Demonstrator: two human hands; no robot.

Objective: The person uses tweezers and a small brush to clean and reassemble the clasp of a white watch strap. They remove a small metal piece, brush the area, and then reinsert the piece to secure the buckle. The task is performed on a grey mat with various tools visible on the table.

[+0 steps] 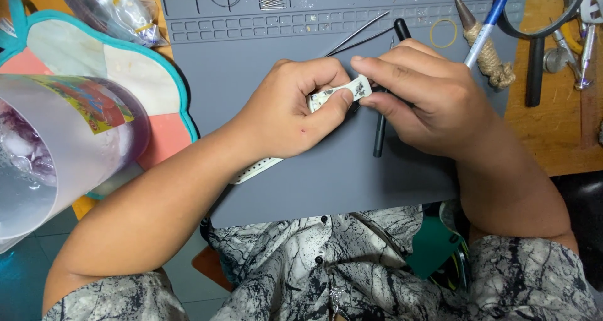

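My left hand (290, 110) and my right hand (422, 98) meet over a grey work mat (326, 170). Both pinch a small white strap-like piece with dark markings (342, 93) between thumbs and forefingers. A white perforated strap end (259, 168) hangs out below my left wrist. A thin black tool (379, 136) lies on the mat under my right hand, and I cannot tell whether the hand grips it. A blue and white pen (482, 29) sticks up behind my right hand.
A clear plastic cup with ice (44, 151) stands at the left on a pastel mat (125, 70). Thin metal rods (358, 35), a rubber band (443, 33), a twine-wrapped pointed tool (487, 54), a magnifier handle (534, 63) and metal tools (578, 51) lie at the back right.
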